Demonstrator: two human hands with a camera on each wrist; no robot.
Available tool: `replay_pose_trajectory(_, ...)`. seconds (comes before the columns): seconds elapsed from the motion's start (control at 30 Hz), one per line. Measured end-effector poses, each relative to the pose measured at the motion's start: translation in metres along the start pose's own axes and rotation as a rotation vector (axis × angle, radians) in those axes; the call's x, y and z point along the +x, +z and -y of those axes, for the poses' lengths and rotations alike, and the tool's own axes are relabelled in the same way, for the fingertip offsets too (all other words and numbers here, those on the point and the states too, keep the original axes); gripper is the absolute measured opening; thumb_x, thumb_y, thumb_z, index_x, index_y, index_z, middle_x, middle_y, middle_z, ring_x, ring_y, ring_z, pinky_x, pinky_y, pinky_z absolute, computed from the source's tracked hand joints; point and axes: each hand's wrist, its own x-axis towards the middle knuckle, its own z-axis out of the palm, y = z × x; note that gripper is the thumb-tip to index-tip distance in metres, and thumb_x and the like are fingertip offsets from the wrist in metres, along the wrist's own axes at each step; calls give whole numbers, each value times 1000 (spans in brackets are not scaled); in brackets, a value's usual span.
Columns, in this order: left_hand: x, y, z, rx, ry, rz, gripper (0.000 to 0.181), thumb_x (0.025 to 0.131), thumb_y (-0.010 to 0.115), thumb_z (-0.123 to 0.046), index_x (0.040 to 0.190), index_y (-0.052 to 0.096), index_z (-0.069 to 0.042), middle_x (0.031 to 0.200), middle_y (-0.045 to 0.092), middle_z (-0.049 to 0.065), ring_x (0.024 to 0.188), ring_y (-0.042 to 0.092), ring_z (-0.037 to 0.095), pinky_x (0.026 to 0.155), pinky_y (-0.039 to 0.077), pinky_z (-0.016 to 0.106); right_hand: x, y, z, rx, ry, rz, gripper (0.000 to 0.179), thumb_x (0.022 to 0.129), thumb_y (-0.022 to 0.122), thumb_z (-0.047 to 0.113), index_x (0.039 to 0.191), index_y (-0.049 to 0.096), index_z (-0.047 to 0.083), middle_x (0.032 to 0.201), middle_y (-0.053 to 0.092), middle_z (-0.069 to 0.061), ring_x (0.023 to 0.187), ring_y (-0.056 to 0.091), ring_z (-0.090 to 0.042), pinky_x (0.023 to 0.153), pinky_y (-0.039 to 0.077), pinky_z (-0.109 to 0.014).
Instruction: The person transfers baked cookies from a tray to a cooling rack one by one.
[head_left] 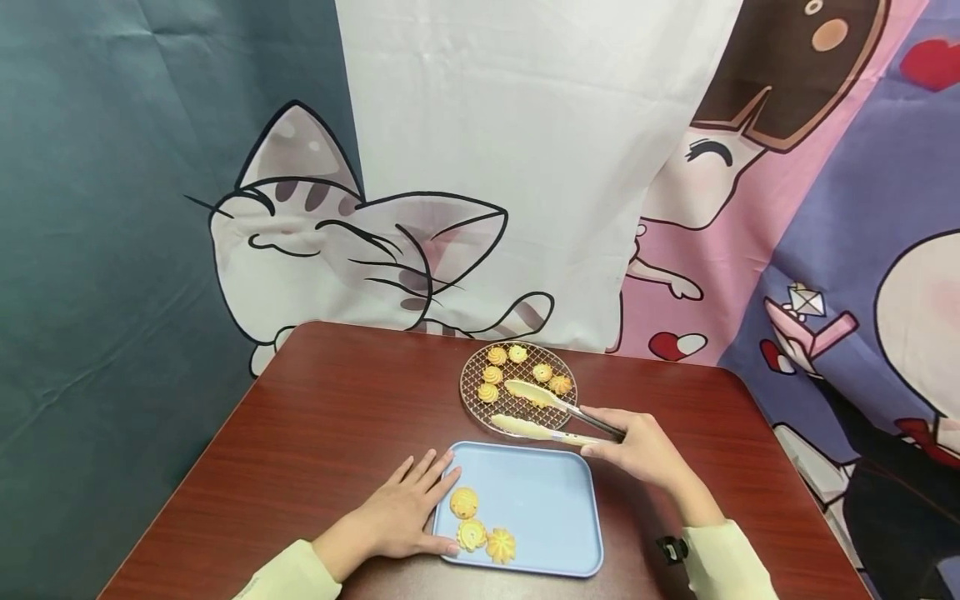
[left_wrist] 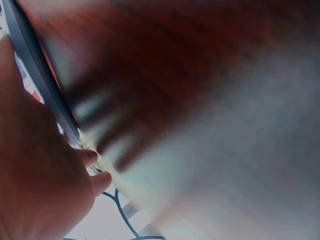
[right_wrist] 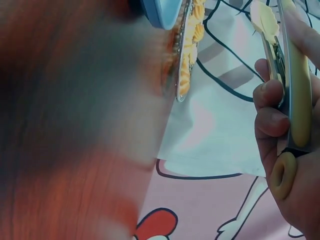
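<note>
My right hand (head_left: 637, 446) grips a pair of tongs (head_left: 573, 414), whose cream tips are spread apart over the near part of a round wire rack (head_left: 471, 398). Several swirled cookies (head_left: 492, 375) lie on that rack. In the right wrist view the fingers curl round the tongs' cream handle (right_wrist: 300, 95). My left hand (head_left: 401, 510) rests with spread fingers on the left edge of a blue tray (head_left: 536, 508). Three cookies (head_left: 472, 534) sit in the tray's near left corner. The left wrist view shows the hand beside the tray's rim (left_wrist: 42, 70).
A brown wooden table (head_left: 360, 392) carries the rack behind the tray. Behind the table hangs a cartoon-printed cloth (head_left: 525, 167). A small black object (head_left: 672, 549) shows at the right wrist.
</note>
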Motion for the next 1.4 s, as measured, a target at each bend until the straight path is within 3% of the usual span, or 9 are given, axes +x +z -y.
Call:
replay_pose_trajectory(0.2, 0, 0, 0, -8, 7, -6, 107, 83, 45, -86, 162, 28, -15, 170, 15, 9, 154, 18, 37, 121, 20, 59, -21, -2, 8, -32, -17, 27, 63, 72, 92, 34, 131, 71, 27, 120, 73, 7, 110, 68, -13, 91, 57, -44)
replay_pose_trajectory(0.73, 0, 1, 1, 7, 16, -12, 107, 83, 44, -86, 162, 28, -16, 170, 15, 10, 154, 17, 38, 122, 18, 59, -72, -1, 18, -57, -46, 77, 65, 70, 92, 40, 130, 71, 30, 120, 71, 16, 108, 68, -6, 87, 59, -33)
replay_pose_trajectory(1.07, 1, 0, 3, 15, 3, -8, 107, 83, 44, -87, 162, 27, -16, 170, 15, 9, 155, 16, 36, 122, 18, 58, -87, -2, 22, -67, -100, 92, 66, 70, 90, 49, 129, 71, 29, 119, 70, 19, 106, 68, -4, 84, 58, -30)
replay_pose_trajectory(1.4, 2, 3, 4, 23, 5, -15, 108, 82, 43, -88, 162, 27, -16, 170, 16, 9, 155, 17, 36, 122, 18, 57, -98, -5, 27, -54, -75, 219, 64, 74, 87, 48, 132, 68, 31, 122, 69, 15, 105, 67, -4, 83, 59, -30)
